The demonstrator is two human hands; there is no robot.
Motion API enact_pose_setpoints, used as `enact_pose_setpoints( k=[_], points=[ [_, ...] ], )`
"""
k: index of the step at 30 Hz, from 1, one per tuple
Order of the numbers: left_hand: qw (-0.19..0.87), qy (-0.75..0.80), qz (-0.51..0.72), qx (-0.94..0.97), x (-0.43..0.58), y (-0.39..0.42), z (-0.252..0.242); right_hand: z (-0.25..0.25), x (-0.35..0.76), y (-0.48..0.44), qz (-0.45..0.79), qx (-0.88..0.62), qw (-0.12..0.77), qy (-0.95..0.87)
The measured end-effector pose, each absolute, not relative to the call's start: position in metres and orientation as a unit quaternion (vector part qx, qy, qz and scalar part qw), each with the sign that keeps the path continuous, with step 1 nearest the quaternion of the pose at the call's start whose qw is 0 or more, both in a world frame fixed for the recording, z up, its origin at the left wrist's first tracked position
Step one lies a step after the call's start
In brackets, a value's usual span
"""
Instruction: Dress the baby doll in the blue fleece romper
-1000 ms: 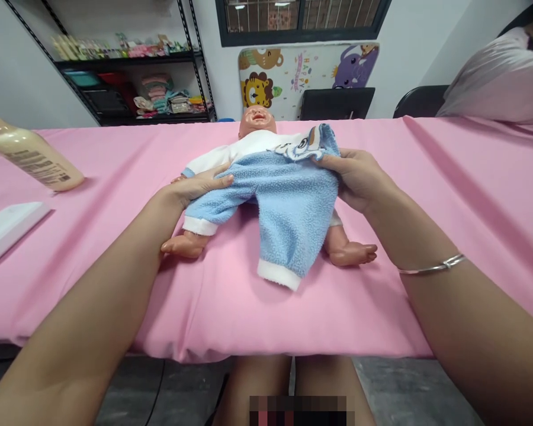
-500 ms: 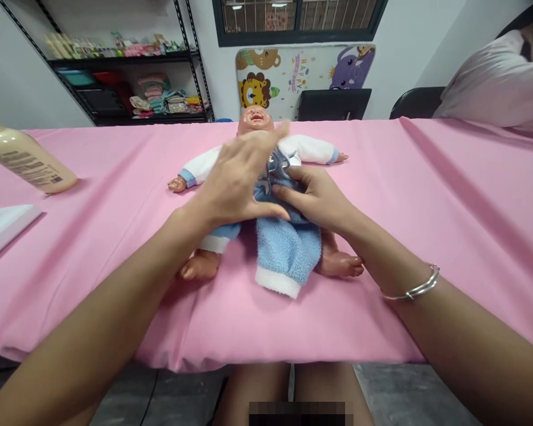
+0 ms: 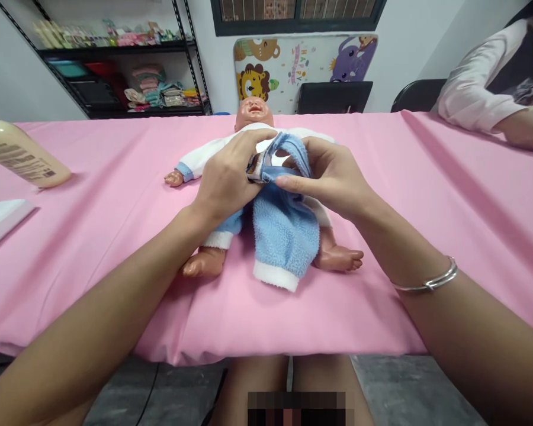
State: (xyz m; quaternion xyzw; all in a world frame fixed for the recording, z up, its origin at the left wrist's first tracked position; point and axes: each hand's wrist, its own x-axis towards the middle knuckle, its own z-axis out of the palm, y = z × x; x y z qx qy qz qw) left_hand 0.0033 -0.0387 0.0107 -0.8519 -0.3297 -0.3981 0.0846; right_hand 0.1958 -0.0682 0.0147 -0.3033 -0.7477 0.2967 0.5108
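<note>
A baby doll [image 3: 254,112] in a white top lies on its back on the pink-covered table [image 3: 115,195], head away from me, bare feet towards me. A pair of blue fleece trousers [image 3: 284,231] with white cuffs lies over its belly and legs. My left hand [image 3: 226,177] grips the left side of the trousers' waistband, fingers curled round it. My right hand [image 3: 333,174] pinches the right side of the same waistband. Between my hands the waist is bunched and lifted above the doll's belly.
A cream lotion bottle [image 3: 20,157] lies at the far left, with a white flat pack [image 3: 0,222] in front of it. Another person's pink sleeve [image 3: 475,97] rests on the table at the far right. Behind stand a shelf rack [image 3: 128,65] and black chairs [image 3: 335,96].
My hands have come together from the trousers' outer sides to the middle. The waistband is now gathered and raised; the trousers are narrower over the doll's legs.
</note>
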Motion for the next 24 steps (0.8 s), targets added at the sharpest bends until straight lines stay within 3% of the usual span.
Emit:
enact_pose_setpoints(
  k=[9, 15, 21, 24],
  points=[
    [0.080, -0.402, -0.373, -0.832, 0.002, -0.037, 0.013, 0.006, 0.195, -0.065, 0.117, -0.370, 0.488, -0.782],
    [0.093, -0.397, -0.343, -0.846, -0.002, -0.041, 0.013, 0.003, 0.189, -0.070, 0.116, -0.411, 0.446, -0.786],
    [0.125, -0.425, -0.333, -0.832, 0.003, -0.041, 0.016, 0.006, 0.189, -0.070, 0.184, -0.428, 0.531, -0.708],
    [0.182, -0.366, -0.334, -0.849, 0.007, -0.052, 0.021, 0.005, 0.188, -0.071, 0.181, -0.415, 0.524, -0.722]
  ],
)
